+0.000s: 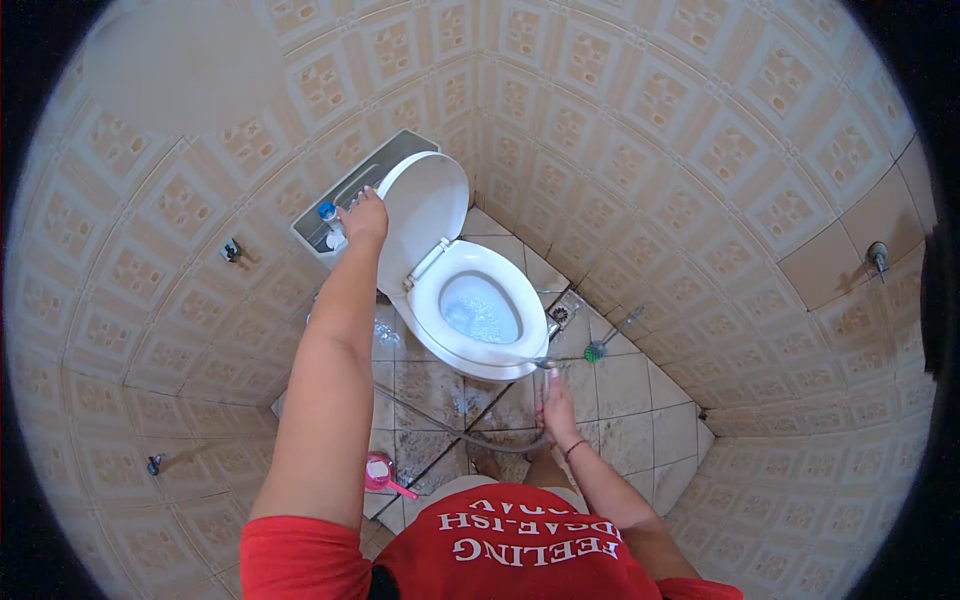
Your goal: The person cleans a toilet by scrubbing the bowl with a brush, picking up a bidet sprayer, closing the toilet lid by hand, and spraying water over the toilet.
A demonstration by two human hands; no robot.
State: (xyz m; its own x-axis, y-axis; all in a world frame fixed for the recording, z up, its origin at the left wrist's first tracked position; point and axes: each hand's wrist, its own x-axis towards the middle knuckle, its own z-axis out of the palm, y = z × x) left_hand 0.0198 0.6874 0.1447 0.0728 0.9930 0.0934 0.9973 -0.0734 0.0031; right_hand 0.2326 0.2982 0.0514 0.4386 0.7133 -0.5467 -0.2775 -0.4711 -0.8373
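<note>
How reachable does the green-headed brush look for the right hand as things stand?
Probably not right away: the right hand is gripping the sprayer, which it would likely have to release; otherwise only tiled floor seems to lie between it and the green-headed brush.

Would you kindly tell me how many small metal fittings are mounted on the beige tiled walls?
3: one metal fitting left of the white toilet, another lower left, a third far right; the left arm may hide others.
</note>
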